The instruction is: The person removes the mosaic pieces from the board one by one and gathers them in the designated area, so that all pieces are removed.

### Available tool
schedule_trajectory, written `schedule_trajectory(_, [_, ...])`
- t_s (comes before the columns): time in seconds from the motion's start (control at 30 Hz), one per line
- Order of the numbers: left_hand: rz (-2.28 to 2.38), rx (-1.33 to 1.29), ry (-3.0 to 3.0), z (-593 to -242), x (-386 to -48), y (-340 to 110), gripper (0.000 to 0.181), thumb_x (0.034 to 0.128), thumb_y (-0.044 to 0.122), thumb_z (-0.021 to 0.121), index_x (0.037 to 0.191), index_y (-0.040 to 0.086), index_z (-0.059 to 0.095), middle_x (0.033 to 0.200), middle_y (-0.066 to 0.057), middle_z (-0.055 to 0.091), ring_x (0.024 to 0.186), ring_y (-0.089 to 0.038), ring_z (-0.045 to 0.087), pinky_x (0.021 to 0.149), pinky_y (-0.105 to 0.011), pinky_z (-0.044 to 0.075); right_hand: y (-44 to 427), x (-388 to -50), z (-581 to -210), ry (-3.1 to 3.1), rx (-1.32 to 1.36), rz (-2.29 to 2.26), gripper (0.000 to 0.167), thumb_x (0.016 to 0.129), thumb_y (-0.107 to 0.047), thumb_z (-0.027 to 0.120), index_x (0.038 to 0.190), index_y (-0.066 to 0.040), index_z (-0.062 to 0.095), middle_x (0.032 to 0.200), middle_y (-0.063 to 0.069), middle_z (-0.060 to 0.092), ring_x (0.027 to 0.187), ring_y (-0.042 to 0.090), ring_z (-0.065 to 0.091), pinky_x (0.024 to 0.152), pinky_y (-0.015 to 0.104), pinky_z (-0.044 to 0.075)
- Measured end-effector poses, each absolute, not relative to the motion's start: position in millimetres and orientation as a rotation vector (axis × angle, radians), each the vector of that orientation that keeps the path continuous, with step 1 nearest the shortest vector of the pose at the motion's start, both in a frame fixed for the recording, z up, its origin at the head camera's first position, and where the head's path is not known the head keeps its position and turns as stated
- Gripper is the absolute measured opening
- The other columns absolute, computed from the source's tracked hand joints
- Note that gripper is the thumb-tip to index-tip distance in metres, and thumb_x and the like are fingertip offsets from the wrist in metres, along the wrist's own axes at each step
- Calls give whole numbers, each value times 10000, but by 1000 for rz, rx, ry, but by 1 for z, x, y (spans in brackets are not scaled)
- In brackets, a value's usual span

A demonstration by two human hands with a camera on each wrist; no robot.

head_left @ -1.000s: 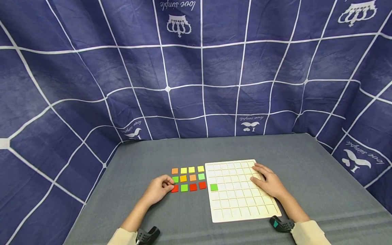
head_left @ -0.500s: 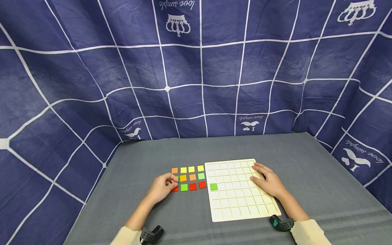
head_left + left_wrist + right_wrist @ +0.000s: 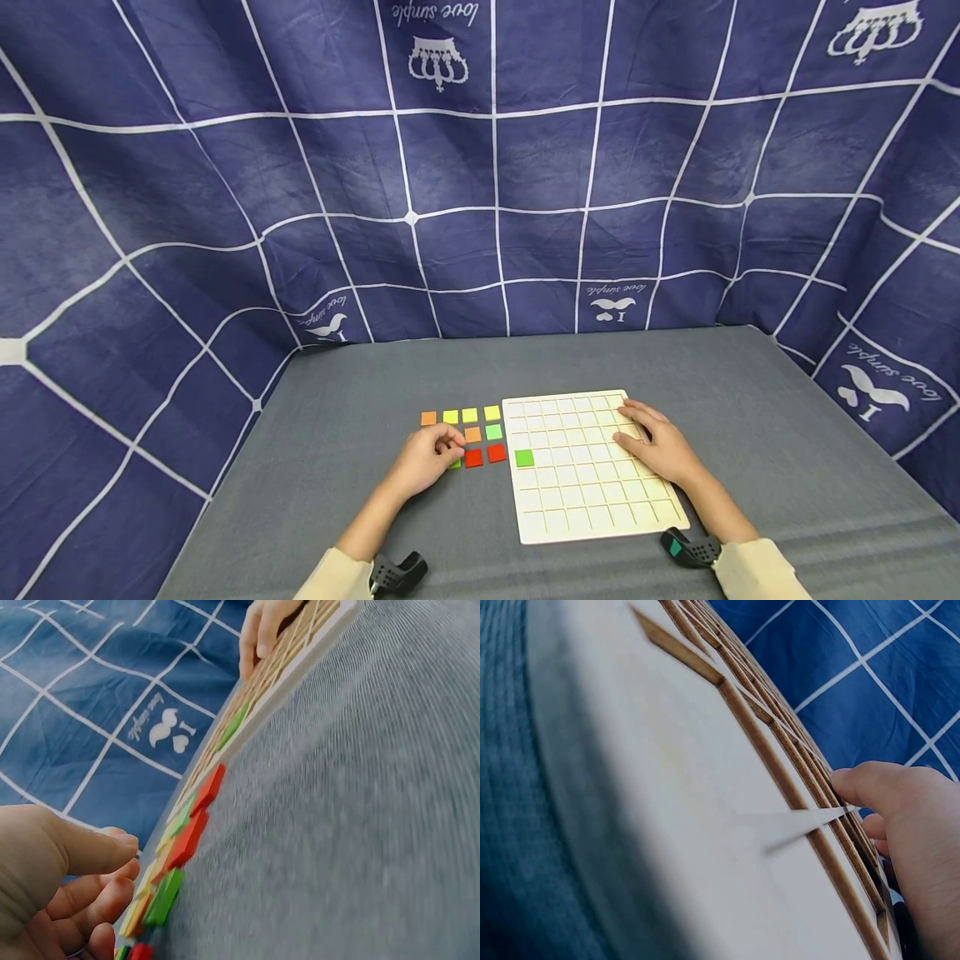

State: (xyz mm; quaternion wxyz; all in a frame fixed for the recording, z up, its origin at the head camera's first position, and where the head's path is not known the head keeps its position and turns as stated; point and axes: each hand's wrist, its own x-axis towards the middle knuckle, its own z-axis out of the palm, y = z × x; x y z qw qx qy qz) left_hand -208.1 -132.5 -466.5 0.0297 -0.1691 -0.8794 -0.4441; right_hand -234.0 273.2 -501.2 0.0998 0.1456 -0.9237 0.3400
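Observation:
In the head view my left hand [image 3: 429, 460] hovers over or rests among small square tiles, loosely curled. The left wrist view shows its thumb and fingers with no tile visible between them. A green tile [image 3: 163, 898] lies just beyond the fingertips, then a red tile [image 3: 187, 840] and another red tile [image 3: 208, 787]. The hand hides tiles on the left side of the group. To the right lies a pale gridded board [image 3: 585, 500], with one green tile [image 3: 524, 458] on its left edge. My right hand [image 3: 662, 447] rests on the board's right side, fingers spread.
Yellow tiles, such as a yellow tile [image 3: 492, 412], and an orange tile [image 3: 428, 418] form the back row. A grey cloth [image 3: 360, 375] covers the table. Behind it hangs a blue curtain [image 3: 540, 167] with white lines. Both wrists wear black bands.
My left hand has moved rightward along the tiles, from the left column to the second one, covering tiles there. The right hand and the board stay still.

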Motion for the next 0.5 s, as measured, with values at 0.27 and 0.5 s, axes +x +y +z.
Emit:
schedule_trajectory(0.27, [-1415,-564,-2717,-464,-210,-114,45,885,45,699,913,59,668,764,53,591,642,-69,520,576,-236,438,274,-234,-503,-2733,428,1007,571,921,-363,671,1356,-14,548,1458,187,429,1333,442,362,1007,624,313])
schedule_trajectory(0.5, [-1439,-619,-2718,-464,-211,-101,49,880,26,696,912,54,671,773,47,586,662,-73,527,593,-237,445,273,-234,-502,-2731,432,1006,565,923,-351,670,1351,-3,547,1455,195,430,1331,446,362,1009,624,309])
